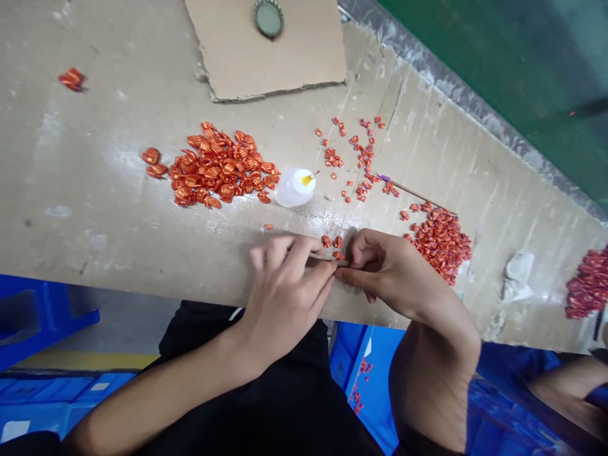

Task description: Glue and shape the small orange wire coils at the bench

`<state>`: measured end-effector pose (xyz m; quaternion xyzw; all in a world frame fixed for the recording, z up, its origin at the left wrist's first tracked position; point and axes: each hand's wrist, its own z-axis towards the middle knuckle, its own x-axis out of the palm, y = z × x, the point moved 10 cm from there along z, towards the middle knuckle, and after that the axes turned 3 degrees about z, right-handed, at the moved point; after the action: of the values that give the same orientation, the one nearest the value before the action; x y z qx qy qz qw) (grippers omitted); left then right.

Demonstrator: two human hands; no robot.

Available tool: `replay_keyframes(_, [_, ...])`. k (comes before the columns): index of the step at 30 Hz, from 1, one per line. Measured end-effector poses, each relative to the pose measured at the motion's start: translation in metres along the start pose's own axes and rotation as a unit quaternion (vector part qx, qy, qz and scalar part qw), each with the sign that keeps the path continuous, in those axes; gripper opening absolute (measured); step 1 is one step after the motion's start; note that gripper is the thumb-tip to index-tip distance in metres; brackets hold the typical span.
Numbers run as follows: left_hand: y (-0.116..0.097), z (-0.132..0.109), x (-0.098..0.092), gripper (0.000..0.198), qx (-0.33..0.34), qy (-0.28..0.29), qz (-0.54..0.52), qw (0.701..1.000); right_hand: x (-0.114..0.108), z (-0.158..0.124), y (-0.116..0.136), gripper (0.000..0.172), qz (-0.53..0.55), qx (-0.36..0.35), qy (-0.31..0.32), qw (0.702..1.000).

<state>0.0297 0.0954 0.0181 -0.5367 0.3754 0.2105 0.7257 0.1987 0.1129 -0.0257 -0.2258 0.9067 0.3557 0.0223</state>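
My left hand [289, 285] rests at the table's near edge, fingers bent and closed, its fingertips meeting those of my right hand. My right hand [389, 269] is closed in a pinch at the same spot. Whatever the two hold between them is too small and hidden to make out. Just beyond the fingertips lie a few small striped orange pieces [337, 242]. Farther off stands a white squeeze bottle [295, 187] with a yellow tip. Many tiny orange pieces [365, 152] are scattered right of the bottle, with a thin brush [413, 192] beside them.
Left of the bottle is a heap of larger orange hand-shaped pieces [218, 166]. A red-orange pile [443, 244] lies right of my right hand, another [588, 282] at the far right. Cardboard [285, 66] bears a bottle cap [268, 18]. Another person's arm [570, 386] shows lower right.
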Motion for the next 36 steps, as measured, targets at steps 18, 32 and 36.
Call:
replay_keyframes(18, [0.001,-0.023,-0.012,0.014,-0.021,-0.043,0.104,0.993,-0.030,-0.008,0.065,0.015,-0.122,-0.250,-0.327,0.903])
replay_keyframes(32, [0.004,-0.020,-0.011,0.014,-0.028,-0.037,0.087,0.995,-0.021,0.015,0.065,0.006,-0.103,-0.215,-0.278,0.930])
replay_keyframes(36, [0.005,-0.018,-0.012,0.015,-0.050,-0.038,0.081,0.995,-0.016,0.009,0.057,0.011,-0.059,-0.201,-0.216,0.954])
